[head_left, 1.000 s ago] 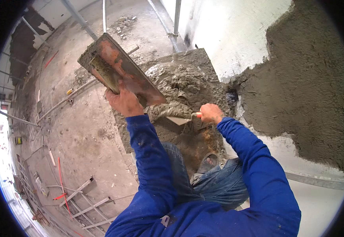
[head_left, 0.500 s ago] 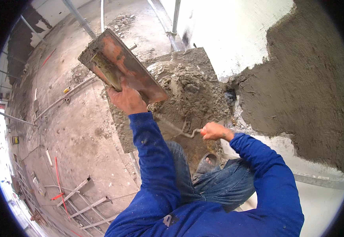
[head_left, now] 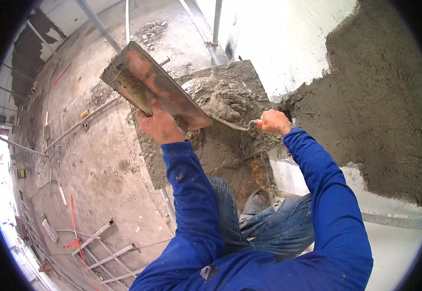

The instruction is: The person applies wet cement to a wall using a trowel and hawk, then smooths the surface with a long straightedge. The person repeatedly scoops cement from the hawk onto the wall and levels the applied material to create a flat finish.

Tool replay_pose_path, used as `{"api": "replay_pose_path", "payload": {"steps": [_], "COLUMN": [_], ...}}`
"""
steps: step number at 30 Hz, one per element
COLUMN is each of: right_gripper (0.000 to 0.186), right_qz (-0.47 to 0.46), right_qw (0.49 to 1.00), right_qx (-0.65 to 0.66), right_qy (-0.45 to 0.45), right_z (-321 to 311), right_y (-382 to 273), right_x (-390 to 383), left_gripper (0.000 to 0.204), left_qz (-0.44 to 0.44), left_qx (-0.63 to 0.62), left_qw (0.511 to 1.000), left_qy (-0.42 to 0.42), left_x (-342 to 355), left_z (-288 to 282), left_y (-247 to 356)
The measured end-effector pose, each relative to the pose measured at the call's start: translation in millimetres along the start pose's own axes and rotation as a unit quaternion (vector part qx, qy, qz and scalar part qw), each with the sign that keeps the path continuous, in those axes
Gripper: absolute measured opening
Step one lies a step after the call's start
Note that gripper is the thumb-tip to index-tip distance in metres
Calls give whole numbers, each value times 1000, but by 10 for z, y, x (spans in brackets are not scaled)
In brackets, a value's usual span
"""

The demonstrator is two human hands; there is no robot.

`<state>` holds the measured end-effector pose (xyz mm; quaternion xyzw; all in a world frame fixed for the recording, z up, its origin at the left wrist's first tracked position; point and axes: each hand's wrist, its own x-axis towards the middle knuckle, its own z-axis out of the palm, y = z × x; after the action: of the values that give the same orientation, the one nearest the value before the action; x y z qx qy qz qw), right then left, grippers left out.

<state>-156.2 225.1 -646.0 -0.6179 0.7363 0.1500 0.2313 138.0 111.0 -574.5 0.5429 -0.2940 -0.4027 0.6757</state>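
My left hand (head_left: 161, 125) is closed round the handle of a rectangular plastering float (head_left: 169, 92), its orange face smeared with grey mortar. The float is tilted above the left side of a wet mortar heap (head_left: 211, 86). In my right hand (head_left: 275, 122) is the orange handle of a trowel (head_left: 236, 127) with a bent metal shank. A lump of mortar (head_left: 220, 110) sits on or against its blade, close to the float's lower right corner. Part of the blade is hidden by mortar and the float.
The mortar heap spreads over a board (head_left: 250, 72) before my knees. To the right, a white wall (head_left: 288, 43) is partly coated with grey render (head_left: 371, 106). Metal poles (head_left: 97, 24) stand ahead. Metal frames (head_left: 111, 257) and rubble (head_left: 152, 35) lie on the floor.
My right hand and the trowel have moved forward and slightly right, up into the heap, with a lump of mortar now at the blade. The float has shifted slightly right and nearer.
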Motion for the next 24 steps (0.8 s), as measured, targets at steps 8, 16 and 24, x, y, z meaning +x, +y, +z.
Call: {"api": "replay_pose_path", "payload": {"steps": [8,16,24], "right_gripper": [23,33,35], "right_qz": [-246,-9,80], "right_qw": [960,968,990], "right_qx": [136,211,108], "right_qy": [-22,-135,-34], "right_z": [224,1083,315], "right_y": [-437,-1757,-632], "right_x": [-406,-220,-19], "left_gripper": [26,19,32], "left_qz": [74,66,57], "left_qx": [-51,-82,-97], "left_qw": [994,994,993], "left_qy": [65,43,38], "left_x": [162,50,202], "left_z": [-167,-70,-233], "left_y": [112,184,23]}}
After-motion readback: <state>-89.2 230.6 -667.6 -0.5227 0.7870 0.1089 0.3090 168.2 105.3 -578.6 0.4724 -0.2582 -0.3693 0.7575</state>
